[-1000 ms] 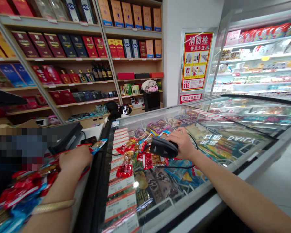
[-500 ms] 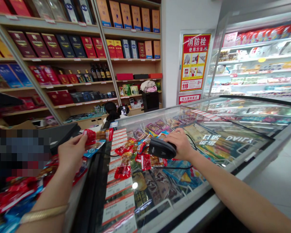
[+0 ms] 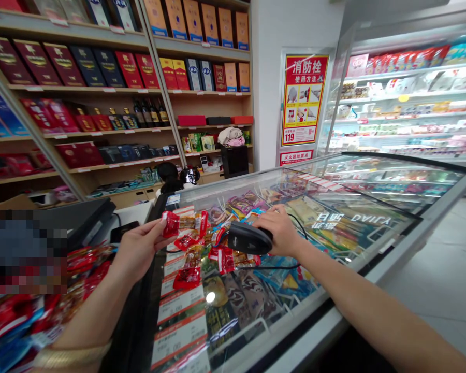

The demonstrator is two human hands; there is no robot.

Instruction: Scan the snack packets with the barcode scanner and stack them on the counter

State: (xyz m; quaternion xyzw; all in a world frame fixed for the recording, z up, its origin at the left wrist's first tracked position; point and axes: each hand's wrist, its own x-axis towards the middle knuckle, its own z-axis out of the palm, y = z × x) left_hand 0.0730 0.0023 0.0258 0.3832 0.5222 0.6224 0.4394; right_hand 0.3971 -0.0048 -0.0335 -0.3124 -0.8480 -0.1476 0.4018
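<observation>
Between the thumb and fingers of my left hand (image 3: 143, 246) is a red snack packet (image 3: 186, 223) with a clear middle showing brown food. It is held over the left edge of the glass-topped freezer (image 3: 252, 305). My right hand (image 3: 277, 228) is closed around a black barcode scanner (image 3: 248, 238), whose head points left toward the packet. Several similar red packets (image 3: 188, 277) lie on the glass below and left of the scanner. A black cable runs across the glass by the scanner.
A heap of red and blue snack packets (image 3: 19, 321) lies at lower left, beside a black device (image 3: 89, 223). A person (image 3: 169, 178) is low behind the freezer, near a phone. Shelves of boxed bottles (image 3: 128, 67) line the back; a lit display fridge (image 3: 404, 103) stands at right.
My left hand has carried the red snack packet right, from beside the freezer's edge to over the glass near the scanner. My right hand keeps its grip. The view has shifted slightly.
</observation>
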